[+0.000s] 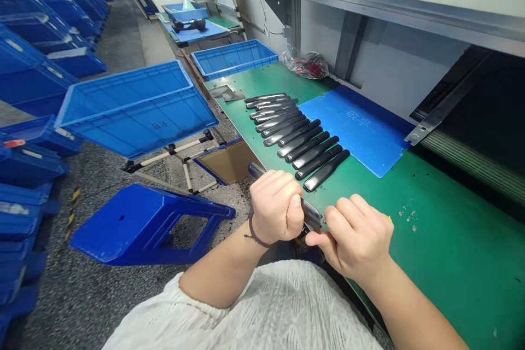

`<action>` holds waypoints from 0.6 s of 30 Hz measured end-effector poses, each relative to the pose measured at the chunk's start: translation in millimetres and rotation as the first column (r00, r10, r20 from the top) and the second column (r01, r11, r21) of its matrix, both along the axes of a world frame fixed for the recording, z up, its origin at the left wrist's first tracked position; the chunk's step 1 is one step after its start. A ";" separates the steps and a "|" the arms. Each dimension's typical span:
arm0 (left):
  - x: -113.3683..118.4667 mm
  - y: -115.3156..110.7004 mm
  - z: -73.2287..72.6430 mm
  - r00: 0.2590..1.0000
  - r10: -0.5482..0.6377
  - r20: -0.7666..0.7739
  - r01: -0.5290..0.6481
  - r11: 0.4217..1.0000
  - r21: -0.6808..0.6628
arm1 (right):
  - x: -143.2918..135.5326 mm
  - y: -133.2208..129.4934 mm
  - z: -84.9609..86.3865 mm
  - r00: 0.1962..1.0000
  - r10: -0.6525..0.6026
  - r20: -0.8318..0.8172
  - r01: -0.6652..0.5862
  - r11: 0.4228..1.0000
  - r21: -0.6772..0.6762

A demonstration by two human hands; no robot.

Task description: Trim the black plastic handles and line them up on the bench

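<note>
My left hand (275, 205) is wrapped around a dark, glossy handle-shaped piece (311, 215); one end sticks out past each side of the fist. Close to its near end, my right hand (356, 234) is closed, thumb stretched toward the piece. Whatever is inside the right hand is mostly hidden; only a small yellow bit (390, 219) shows by the knuckles. Beyond both hands, several similar black handle-shaped pieces (301, 147) lie side by side in a slanting row on the green table (443, 251).
A blue sheet (355, 128) lies behind the row, below a metal shelf (389, 3). To the left are a large blue bin (139, 115) on a pipe frame and a blue stool (118, 224). Thin grey plates (233, 95) and a plastic bag (309, 65) rest toward the table's far end.
</note>
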State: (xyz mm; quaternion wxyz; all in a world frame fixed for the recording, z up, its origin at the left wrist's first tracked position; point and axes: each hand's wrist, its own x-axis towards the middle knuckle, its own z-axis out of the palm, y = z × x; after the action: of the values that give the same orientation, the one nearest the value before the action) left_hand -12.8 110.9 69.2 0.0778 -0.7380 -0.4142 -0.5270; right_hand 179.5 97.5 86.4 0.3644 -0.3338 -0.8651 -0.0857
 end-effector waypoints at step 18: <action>-6.6 7.8 -8.0 0.996 -0.088 -0.010 0.088 0.992 0.094 | -2.5 -6.9 11.9 0.988 0.132 -0.083 -0.152 0.931 -0.333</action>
State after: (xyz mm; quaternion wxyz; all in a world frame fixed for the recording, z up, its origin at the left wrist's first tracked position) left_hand -19.4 118.7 61.2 0.0903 -0.7527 -0.3557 -0.5466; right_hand 177.0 90.6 98.2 0.3323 -0.3304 -0.8777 0.1005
